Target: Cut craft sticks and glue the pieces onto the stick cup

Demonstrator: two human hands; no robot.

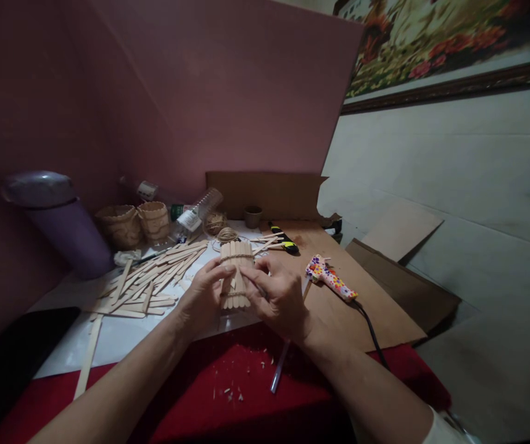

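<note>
A small holder of upright craft sticks (237,300), bound with twine near its top and bottom, is in front of me. My left hand (203,290) is closed around its left side, thumb on the front. My right hand (276,293) pinches at the right of its front face; a thin dark item seems to be between the fingers, too hidden to name. A translucent glue stick (279,370) lies on the red cloth below that hand. Loose craft sticks (153,280) are piled on white paper to the left. A ball of twine (226,235) sits just behind the holder.
A flowered glue gun (332,279) with a black cord lies on the cardboard (361,320) at right. Behind are a yellow-black utility knife (285,240), a small brown pot (253,216), clear plastic bottles (200,213), two tan cups (153,222) and a purple tumbler (68,228).
</note>
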